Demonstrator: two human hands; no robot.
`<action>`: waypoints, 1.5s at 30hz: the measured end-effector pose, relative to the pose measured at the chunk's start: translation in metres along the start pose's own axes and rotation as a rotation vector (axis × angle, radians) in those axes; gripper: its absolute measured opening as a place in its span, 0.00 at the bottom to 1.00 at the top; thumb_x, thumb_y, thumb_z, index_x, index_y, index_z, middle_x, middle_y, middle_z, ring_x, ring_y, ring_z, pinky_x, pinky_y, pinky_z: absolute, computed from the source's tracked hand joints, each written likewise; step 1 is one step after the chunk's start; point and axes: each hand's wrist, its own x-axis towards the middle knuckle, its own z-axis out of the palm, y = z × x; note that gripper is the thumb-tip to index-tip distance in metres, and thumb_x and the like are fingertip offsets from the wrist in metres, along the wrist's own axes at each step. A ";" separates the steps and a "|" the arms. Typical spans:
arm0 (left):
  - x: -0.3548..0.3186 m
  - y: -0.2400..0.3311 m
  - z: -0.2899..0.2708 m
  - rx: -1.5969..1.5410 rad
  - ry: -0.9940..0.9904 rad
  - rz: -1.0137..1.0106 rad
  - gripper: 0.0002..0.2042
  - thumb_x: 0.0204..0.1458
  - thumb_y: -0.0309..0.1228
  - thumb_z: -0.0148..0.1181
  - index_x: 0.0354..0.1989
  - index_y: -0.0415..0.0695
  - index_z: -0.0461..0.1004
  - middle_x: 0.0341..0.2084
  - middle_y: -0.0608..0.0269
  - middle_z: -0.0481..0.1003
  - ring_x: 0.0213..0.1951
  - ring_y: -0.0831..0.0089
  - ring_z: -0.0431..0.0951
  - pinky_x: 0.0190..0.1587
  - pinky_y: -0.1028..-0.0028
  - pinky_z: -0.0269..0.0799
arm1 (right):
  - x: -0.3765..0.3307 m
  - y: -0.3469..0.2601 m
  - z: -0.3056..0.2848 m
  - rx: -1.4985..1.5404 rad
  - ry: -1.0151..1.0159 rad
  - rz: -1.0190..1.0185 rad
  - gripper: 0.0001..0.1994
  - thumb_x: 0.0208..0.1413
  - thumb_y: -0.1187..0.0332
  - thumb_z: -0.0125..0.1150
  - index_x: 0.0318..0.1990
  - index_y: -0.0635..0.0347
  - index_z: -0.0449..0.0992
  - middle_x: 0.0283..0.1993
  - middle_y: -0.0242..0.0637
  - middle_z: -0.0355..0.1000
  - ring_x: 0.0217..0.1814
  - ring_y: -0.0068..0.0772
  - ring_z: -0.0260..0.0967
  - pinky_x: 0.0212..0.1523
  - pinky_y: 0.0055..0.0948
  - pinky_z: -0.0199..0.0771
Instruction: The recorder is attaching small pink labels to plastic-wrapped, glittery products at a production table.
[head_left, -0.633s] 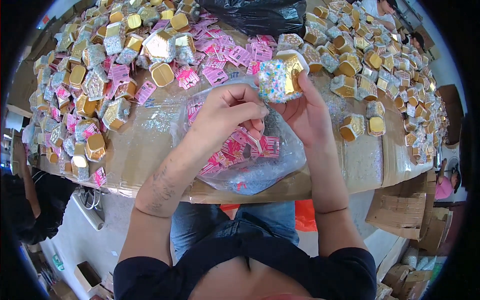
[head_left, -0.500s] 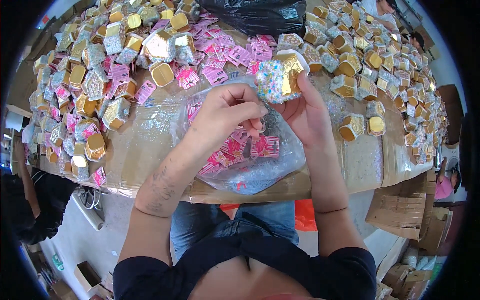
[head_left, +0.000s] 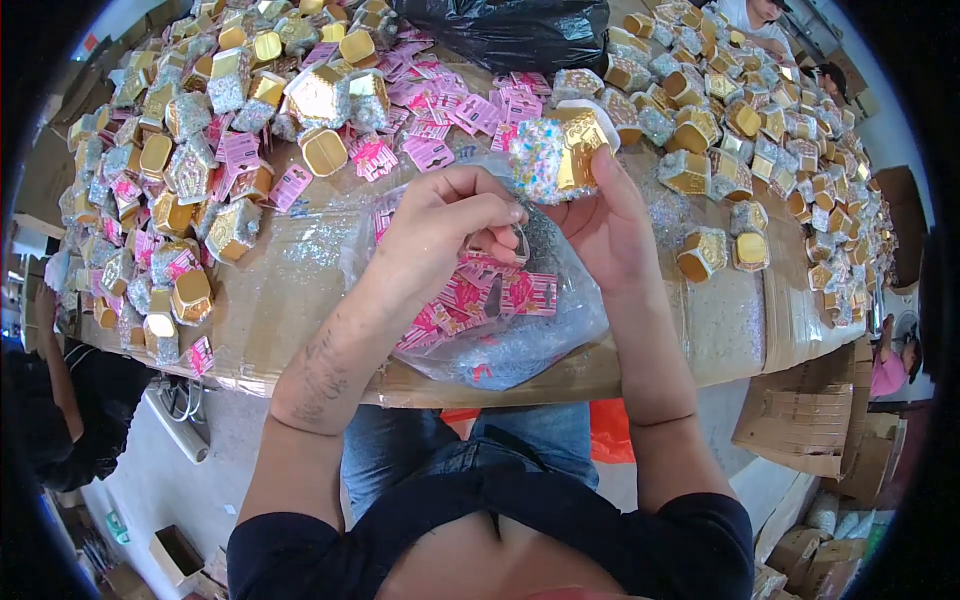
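My right hand holds up a small gold house-shaped ornament with a fuzzy white side flecked in many colours. Its fingers and thumb close around the right side. Left of it, my left hand is closed in a pinch, fingertips apart from the ornament. Something small and shiny shows by its curled fingers, too small to name. Below both hands lies a clear plastic bag on the table. Pink printed cards show in the bag, with silvery glitter near its lower edge.
A big heap of similar gold and white ornaments fills the left side; another heap spreads along the right. Loose pink cards lie at the back beside a black plastic bag. Cardboard boxes stand below right. Other people sit nearby.
My left hand has turned slightly, and the shiny bit by its fingers shows more clearly. The ornament in my right hand has shifted a little to the left.
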 end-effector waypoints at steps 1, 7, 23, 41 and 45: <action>0.001 -0.001 -0.002 -0.001 -0.001 0.001 0.03 0.51 0.22 0.59 0.29 0.35 0.74 0.25 0.58 0.75 0.25 0.77 0.77 0.29 0.76 0.79 | 0.001 0.000 -0.003 0.040 -0.017 0.021 0.22 0.67 0.58 0.45 0.62 0.62 0.60 0.58 0.42 0.69 0.56 0.37 0.71 0.57 0.39 0.73; 0.003 -0.002 -0.007 -0.184 -0.102 -0.057 0.03 0.52 0.22 0.56 0.31 0.34 0.74 0.27 0.57 0.76 0.25 0.80 0.77 0.28 0.80 0.79 | 0.000 -0.001 0.003 0.125 -0.015 0.073 0.19 0.66 0.60 0.48 0.59 0.60 0.63 0.53 0.39 0.72 0.53 0.32 0.73 0.51 0.34 0.79; 0.002 -0.007 0.005 -0.057 0.052 0.089 0.03 0.52 0.23 0.60 0.30 0.35 0.74 0.24 0.61 0.75 0.26 0.76 0.78 0.31 0.77 0.78 | -0.001 0.001 0.018 -0.014 0.055 -0.153 0.19 0.64 0.65 0.52 0.60 0.59 0.61 0.54 0.38 0.69 0.54 0.32 0.71 0.51 0.37 0.78; 0.005 -0.008 0.006 1.187 0.285 1.016 0.07 0.42 0.23 0.66 0.28 0.38 0.74 0.29 0.58 0.74 0.34 0.58 0.77 0.35 0.65 0.73 | 0.000 0.007 0.002 0.000 0.079 -0.079 0.20 0.65 0.66 0.51 0.61 0.54 0.56 0.57 0.40 0.66 0.54 0.37 0.71 0.48 0.38 0.79; 0.004 0.007 0.011 1.382 0.284 1.202 0.08 0.40 0.28 0.67 0.27 0.41 0.75 0.31 0.61 0.74 0.35 0.61 0.76 0.39 0.64 0.71 | 0.004 0.006 -0.006 0.016 0.092 -0.039 0.18 0.66 0.64 0.48 0.60 0.55 0.59 0.56 0.40 0.67 0.54 0.38 0.71 0.48 0.40 0.79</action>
